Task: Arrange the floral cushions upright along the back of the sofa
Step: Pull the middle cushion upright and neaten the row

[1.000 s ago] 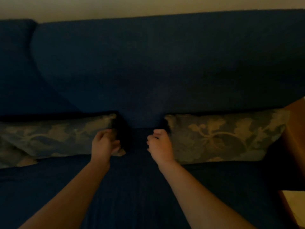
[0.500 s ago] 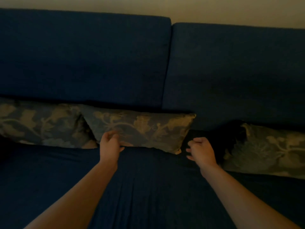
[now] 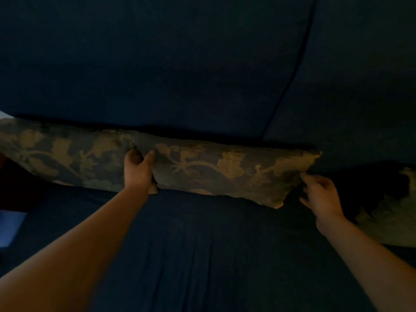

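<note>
Three floral cushions lie low along the seam where the dark blue sofa's seat [image 3: 202, 255] meets its back [image 3: 157, 64]. The middle cushion [image 3: 225, 174] stretches across the centre. My left hand [image 3: 137, 172] grips its left end, thumb and fingers pinching the fabric where it meets the left cushion [image 3: 58, 154]. My right hand [image 3: 319, 194] is at the middle cushion's right end, fingers spread and touching its side edge. The right cushion [image 3: 387, 212] is partly in shadow at the frame's right edge.
A vertical seam [image 3: 292, 70] divides the two back cushions of the sofa. At the far left edge a pale patch of floor [image 3: 9, 228] shows beyond the sofa's end. The scene is dim.
The view has moved closer and leftward. My left hand has climbed from the middle cushion's lower edge to grip its left end; my right hand has reached its right end.
</note>
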